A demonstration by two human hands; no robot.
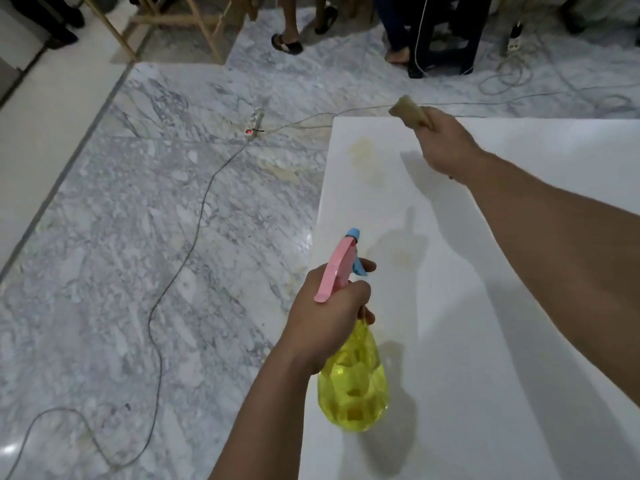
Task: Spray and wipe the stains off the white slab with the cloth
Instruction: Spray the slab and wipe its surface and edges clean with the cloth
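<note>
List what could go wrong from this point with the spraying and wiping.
1. The spray bottle in the left hand sits near the slab edge, so mist may land on the floor, where a power strip lies.
2. The faint yellow stains are pale and easily missed.
3. The right hand holds the cloth raised, so spray could run before wiping.

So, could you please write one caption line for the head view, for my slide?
Left hand aims a yellow spray bottle over the stained white slab while the right hand holds the cloth raised.
</note>
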